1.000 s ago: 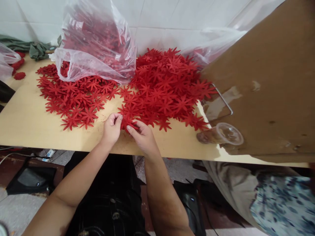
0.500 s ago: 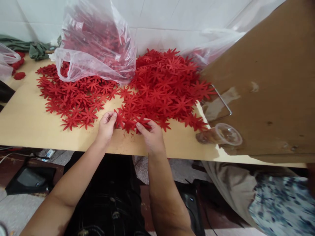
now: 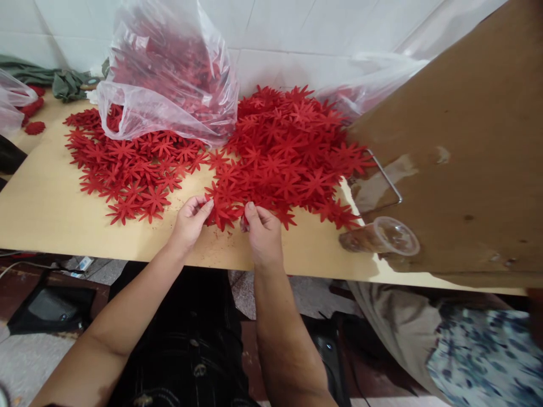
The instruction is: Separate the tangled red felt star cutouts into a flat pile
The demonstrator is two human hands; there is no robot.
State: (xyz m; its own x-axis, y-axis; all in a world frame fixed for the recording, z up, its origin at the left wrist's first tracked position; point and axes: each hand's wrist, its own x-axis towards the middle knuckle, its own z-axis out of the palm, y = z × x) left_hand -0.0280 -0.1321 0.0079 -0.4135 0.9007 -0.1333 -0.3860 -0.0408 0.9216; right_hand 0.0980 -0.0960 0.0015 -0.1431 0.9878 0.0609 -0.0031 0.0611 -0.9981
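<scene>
Red star-shaped flower pieces lie in a tall pile (image 3: 288, 152) at the middle and a flatter pile (image 3: 136, 164) on the left. At the near edge of the tall pile, my left hand (image 3: 194, 221) has thumb and forefinger pinched beside a red flower piece (image 3: 223, 212). What its fingertips hold, if anything, is too small to tell. To the right of that piece, my right hand (image 3: 262, 229) is closed, thumb on top and fingers curled, with a bit of red at the fingertips.
A clear plastic bag (image 3: 169, 73) of red pieces stands at the back of the table (image 3: 55, 215). On the right are a plastic cup (image 3: 382, 236) and a big brown board (image 3: 466, 147) with a metal handle. A person's patterned clothing (image 3: 483, 356) shows at lower right.
My right hand has drawn its fingers in and no longer shows a whole flower piece in its grip. My left hand has moved slightly right and down. The view has shifted a little.
</scene>
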